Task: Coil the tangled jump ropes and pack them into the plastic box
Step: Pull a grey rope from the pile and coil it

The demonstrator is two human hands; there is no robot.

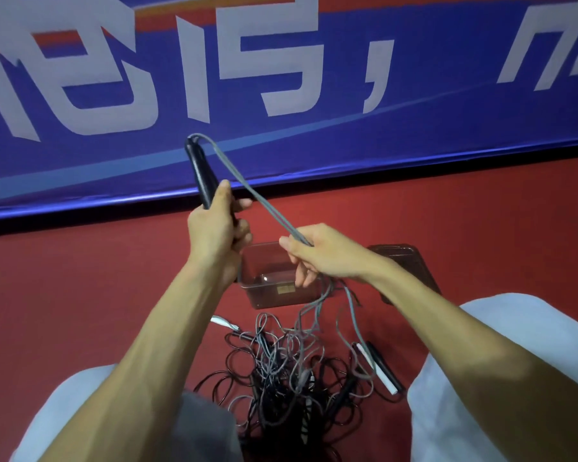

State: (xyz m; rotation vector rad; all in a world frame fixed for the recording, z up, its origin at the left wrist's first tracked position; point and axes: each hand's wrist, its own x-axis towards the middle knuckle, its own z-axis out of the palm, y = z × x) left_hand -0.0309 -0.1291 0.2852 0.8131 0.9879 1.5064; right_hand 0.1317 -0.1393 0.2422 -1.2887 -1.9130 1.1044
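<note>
My left hand (214, 228) grips a black jump-rope handle (199, 171) that points up and away. A grey rope (247, 191) loops out of the handle's top and runs down to my right hand (317, 251), which pinches it as a doubled strand. Below the right hand the grey rope hangs into a tangled pile of black and grey ropes (281, 385) on the red floor between my knees. An empty clear plastic box (264, 271) sits on the floor beneath my hands. Black and white handles (381, 368) lie at the pile's right side.
The box's dark lid (401, 258) lies right of the box, partly behind my right forearm. A blue banner with large white characters (281, 78) covers the wall ahead. My knees in light trousers (501, 378) flank the pile. A white handle tip (224, 322) pokes out beside my left forearm.
</note>
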